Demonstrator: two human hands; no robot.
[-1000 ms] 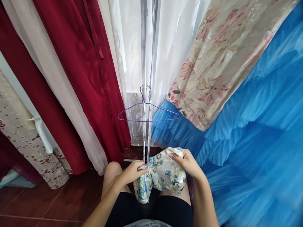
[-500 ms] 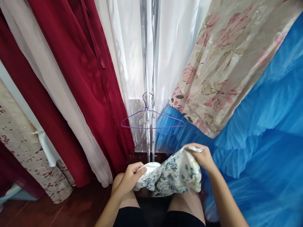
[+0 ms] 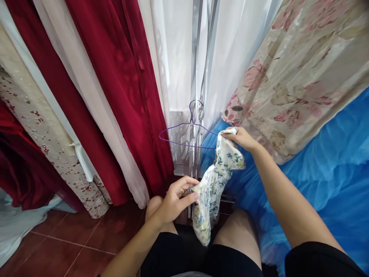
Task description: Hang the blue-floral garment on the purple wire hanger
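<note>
A small white garment with a blue, green and yellow floral print (image 3: 220, 181) hangs between my two hands. My right hand (image 3: 238, 137) pinches one upper corner, at the right end of a purple wire hanger (image 3: 180, 142); that end of the hanger is hidden by the cloth. Lower and to the left, my left hand (image 3: 181, 196) grips another edge between thumb and fingers. The garment's lower part droops above my lap. By its hook the hanger hangs on a silver stand (image 3: 197, 92), its left arm bare.
Dark red (image 3: 115, 84), pale pink and white clothes hang left and centre. On the right hang a pink-flowered beige garment (image 3: 288, 84) and ruffled blue tulle (image 3: 319, 184). Red floor tiles (image 3: 83, 234) show at lower left, with pale sheer cloth lying on them.
My right hand has raised its end of the garment to the hanger's right end. My left hand has moved slightly up and right. The whole view has shifted, turning a little left.
</note>
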